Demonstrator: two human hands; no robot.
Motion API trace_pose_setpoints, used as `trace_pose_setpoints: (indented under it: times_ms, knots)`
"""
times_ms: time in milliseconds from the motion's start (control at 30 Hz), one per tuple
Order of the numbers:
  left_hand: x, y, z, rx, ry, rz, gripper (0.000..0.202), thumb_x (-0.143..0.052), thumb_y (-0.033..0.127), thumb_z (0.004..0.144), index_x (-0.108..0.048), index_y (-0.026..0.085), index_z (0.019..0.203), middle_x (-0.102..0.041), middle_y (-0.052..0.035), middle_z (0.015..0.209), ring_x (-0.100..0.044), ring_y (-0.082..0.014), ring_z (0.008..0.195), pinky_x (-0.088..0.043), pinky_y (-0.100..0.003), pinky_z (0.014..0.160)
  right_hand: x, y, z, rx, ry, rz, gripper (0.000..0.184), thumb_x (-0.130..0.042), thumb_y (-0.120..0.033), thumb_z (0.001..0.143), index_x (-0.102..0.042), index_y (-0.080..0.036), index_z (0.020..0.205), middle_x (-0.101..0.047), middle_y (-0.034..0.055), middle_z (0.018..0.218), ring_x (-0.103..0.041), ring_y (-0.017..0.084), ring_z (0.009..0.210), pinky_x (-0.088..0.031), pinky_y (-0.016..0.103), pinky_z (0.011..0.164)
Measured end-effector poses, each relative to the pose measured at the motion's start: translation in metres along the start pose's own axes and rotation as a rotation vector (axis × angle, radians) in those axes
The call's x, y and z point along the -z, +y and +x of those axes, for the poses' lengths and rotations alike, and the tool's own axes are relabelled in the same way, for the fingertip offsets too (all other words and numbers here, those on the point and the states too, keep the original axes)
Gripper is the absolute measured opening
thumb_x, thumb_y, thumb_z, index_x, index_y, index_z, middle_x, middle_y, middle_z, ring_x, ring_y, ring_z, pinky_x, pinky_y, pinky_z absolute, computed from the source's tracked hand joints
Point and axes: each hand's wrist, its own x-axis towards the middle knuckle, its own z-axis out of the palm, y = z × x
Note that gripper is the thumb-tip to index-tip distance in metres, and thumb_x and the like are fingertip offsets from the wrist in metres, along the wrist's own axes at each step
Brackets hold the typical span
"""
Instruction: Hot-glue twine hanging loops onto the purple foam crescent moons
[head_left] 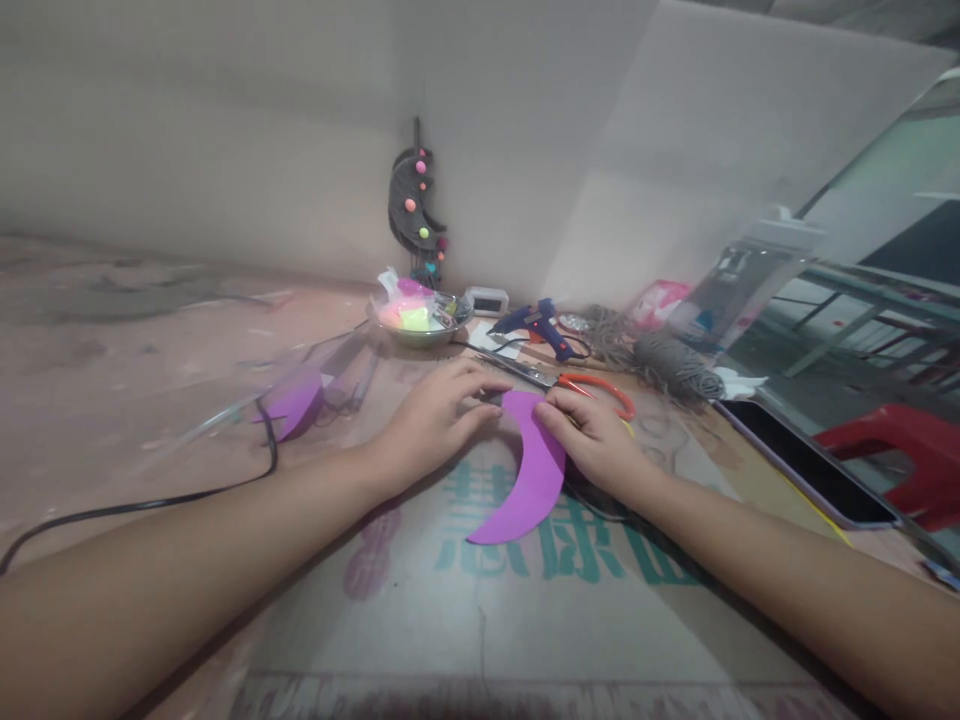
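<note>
Left hand (435, 420) lay flat, fingers spread, touching purple crescent (534, 482) | right hand (592, 437) curled on its edge, grip unclear

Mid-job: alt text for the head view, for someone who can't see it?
The left hand and right hand meet at the upper end of a purple crescent cutout on printed cardboard. Orange-handled scissors, a blue glue gun, grey cord and a metal bowl lie beyond.

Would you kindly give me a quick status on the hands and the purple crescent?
Left hand flat, touching crescent tip. Right hand curled on its edge, grip unclear. Crescent flat on cardboard. Scissors just behind.
</note>
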Motion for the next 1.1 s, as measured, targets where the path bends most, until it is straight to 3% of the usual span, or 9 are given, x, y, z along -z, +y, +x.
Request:
trace_pose_setpoints:
  times_ms: [433,600,1100]
  knots:
    - [0.0017,0.0027,0.0004,0.042,-0.003,0.023,0.021,-0.057,0.031,0.089,-0.066,0.023,0.106,-0.068,-0.0036,0.106,-0.06,-0.0207,0.102,-0.045,-0.037,0.092,0.0004,-0.0023,0.0004,-0.017,0.005,0.001,0.032,-0.044,-0.034,0.093,-0.043,-0.019,0.064,-0.044,-0.0023,0.061,-0.041,0.012,0.058,-0.031,0.025,0.053]
    - [0.0024,0.0055,0.0009,0.072,0.017,0.034,0.028,-0.061,0.029,0.086,-0.062,0.022,0.113,-0.066,-0.0033,0.105,-0.06,-0.019,0.096,-0.046,-0.034,0.087,0.0,-0.0022,0.0007,-0.041,0.004,0.019,0.031,-0.044,-0.035,0.092,-0.045,-0.019,0.065,-0.046,-0.0019,0.062,-0.043,0.012,0.059,-0.031,0.025,0.054]
    - [0.0022,0.0042,-0.0001,0.068,0.03,0.045,0.016,-0.06,0.029,0.087,-0.063,0.02,0.1,-0.067,-0.003,0.099,-0.061,-0.0191,0.095,-0.046,-0.035,0.086,0.0006,-0.0031,0.0007,-0.042,-0.015,0.024,0.032,-0.045,-0.035,0.092,-0.046,-0.019,0.064,-0.044,-0.0026,0.06,-0.041,0.011,0.057,-0.03,0.024,0.052]
